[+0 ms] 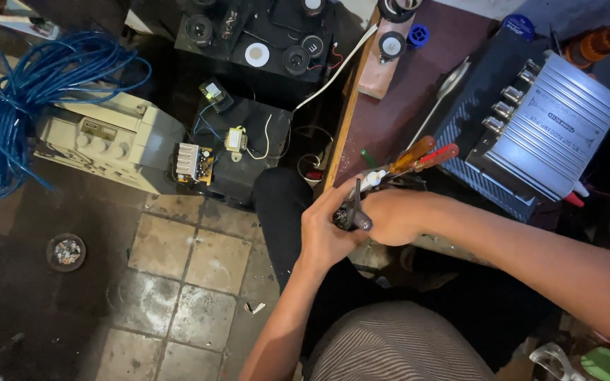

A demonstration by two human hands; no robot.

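I clamp a small dark part, perhaps a motor, in my left hand to steady it; my right hand closes around its other end, just off the table's near edge.

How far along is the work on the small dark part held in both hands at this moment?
Done: nothing finished shows; the circuit board and transformer lie loose on a black box on the floor. In hand: the left hand and right hand together hold a small dark part; what it is cannot be told. Left: the screwdrivers lie unused on the bench beside the silver amplifier.
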